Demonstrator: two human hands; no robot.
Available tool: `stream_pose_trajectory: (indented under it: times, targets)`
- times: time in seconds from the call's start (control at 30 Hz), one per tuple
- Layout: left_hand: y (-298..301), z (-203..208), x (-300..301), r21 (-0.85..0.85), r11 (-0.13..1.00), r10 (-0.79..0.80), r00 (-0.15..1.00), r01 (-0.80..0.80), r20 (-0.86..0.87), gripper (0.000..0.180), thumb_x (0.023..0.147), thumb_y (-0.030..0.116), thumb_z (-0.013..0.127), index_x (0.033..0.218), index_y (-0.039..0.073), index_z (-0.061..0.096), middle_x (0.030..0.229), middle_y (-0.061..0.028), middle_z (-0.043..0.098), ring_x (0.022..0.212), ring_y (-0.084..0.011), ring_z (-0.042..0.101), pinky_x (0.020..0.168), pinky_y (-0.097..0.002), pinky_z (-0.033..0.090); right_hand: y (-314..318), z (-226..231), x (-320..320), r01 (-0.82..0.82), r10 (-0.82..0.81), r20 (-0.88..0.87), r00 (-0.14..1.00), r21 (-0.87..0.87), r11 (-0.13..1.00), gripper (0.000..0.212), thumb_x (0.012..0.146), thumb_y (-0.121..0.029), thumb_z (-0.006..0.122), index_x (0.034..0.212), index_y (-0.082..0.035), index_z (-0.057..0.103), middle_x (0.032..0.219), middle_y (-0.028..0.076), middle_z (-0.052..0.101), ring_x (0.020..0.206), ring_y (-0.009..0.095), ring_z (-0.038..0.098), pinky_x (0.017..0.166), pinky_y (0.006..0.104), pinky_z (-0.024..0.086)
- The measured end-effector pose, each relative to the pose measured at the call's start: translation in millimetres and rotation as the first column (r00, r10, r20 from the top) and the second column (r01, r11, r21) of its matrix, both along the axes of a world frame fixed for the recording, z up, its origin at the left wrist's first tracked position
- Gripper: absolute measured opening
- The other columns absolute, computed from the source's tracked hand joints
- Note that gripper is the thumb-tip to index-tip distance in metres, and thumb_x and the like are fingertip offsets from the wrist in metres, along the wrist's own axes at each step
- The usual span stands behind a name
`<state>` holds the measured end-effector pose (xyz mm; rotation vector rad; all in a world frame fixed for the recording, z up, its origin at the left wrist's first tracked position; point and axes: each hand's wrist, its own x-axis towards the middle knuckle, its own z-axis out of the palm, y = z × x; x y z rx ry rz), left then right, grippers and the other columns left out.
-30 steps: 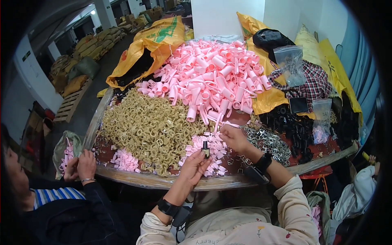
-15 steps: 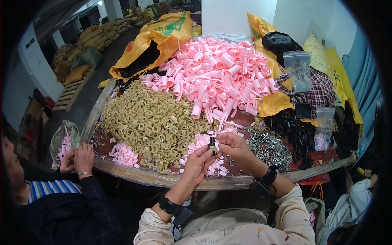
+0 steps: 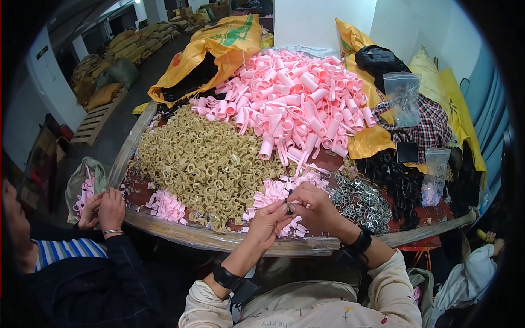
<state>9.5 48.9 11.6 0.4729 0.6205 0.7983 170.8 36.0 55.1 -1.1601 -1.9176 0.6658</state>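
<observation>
My left hand (image 3: 266, 225) and my right hand (image 3: 316, 208) meet over the table's near edge. Both are closed, fingertips pinched round a small dark part (image 3: 289, 209) that is mostly hidden between them. Just beyond and beneath the fingers lie small flat pink pieces (image 3: 276, 190). To their left spreads a large heap of olive ring-shaped clips (image 3: 202, 158). On the right, nearest my right hand, is a pile of metal wire loops (image 3: 358, 202). A tall mound of pink plastic tubes with strap-like tails (image 3: 301, 93) rises behind.
A raised wooden rim (image 3: 219, 240) borders the table. Black parts (image 3: 394, 180) and clear plastic bags (image 3: 403, 101) lie at the right; an orange-yellow sack (image 3: 229, 38) stands behind left. Another person's hands (image 3: 109, 210) work at the left edge, and another person (image 3: 470, 273) is at far right.
My fingers have closed further over the small part; its black end, upright and visible before, is now mostly covered. My right hand has tipped down slightly.
</observation>
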Motion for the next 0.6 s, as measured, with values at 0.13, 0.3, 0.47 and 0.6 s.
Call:
stream_pose_trajectory:
  times: [0.13, 0.3, 0.47, 0.6]
  targets:
    - [4, -3, -2, -0.037, 0.999, -0.021, 0.996, 0.025, 0.091, 0.023, 0.083, 0.009, 0.053, 0.103, -0.002, 0.051, 0.090, -0.0096, 0.059, 0.081, -0.0180, 0.060, 0.071, -0.0222, 0.051, 4, 3, -5, 0.069, -0.067, -0.024, 0.997, 0.110, 0.991, 0.022, 0.066, -0.005, 0.064, 0.088, -0.003, 0.058, 0.075, 0.006, 0.050, 0.066, 0.018, 0.050, 0.057, 0.0276, 0.040]
    - [10, -2, -7, -0.022, 0.996, -0.079, 0.984, 0.084, 0.158, 0.021, 0.084, 0.012, 0.051, 0.100, 0.000, 0.053, 0.090, -0.0082, 0.059, 0.081, -0.0157, 0.059, 0.073, -0.0229, 0.051, 7, 2, -5, 0.070, -0.085, 0.048, 0.995, 0.250, 0.966, 0.018, 0.069, -0.007, 0.061, 0.085, -0.002, 0.057, 0.079, 0.010, 0.049, 0.071, 0.022, 0.050, 0.061, 0.0285, 0.042]
    - [13, 3, -10, -0.010, 0.995, -0.093, 0.971, 0.097, 0.218, 0.022, 0.084, 0.014, 0.050, 0.101, 0.000, 0.052, 0.088, -0.0072, 0.059, 0.079, -0.0145, 0.059, 0.073, -0.0227, 0.050, 9, 9, -14, -0.024, -0.061, 0.200, 0.978, 0.396, 0.918, 0.018, 0.069, -0.005, 0.061, 0.086, -0.002, 0.058, 0.080, 0.009, 0.049, 0.072, 0.021, 0.050, 0.061, 0.0276, 0.042]
    - [11, 9, -16, 0.022, 0.995, -0.096, 0.966, 0.093, 0.240, 0.021, 0.085, 0.015, 0.049, 0.100, 0.000, 0.052, 0.087, -0.0065, 0.059, 0.077, -0.0129, 0.059, 0.072, -0.0224, 0.050, 9, 12, -23, 0.028, -0.051, 0.070, 0.996, 0.302, 0.953, 0.020, 0.065, -0.007, 0.064, 0.085, -0.003, 0.061, 0.076, 0.007, 0.048, 0.068, 0.019, 0.049, 0.058, 0.0289, 0.041]
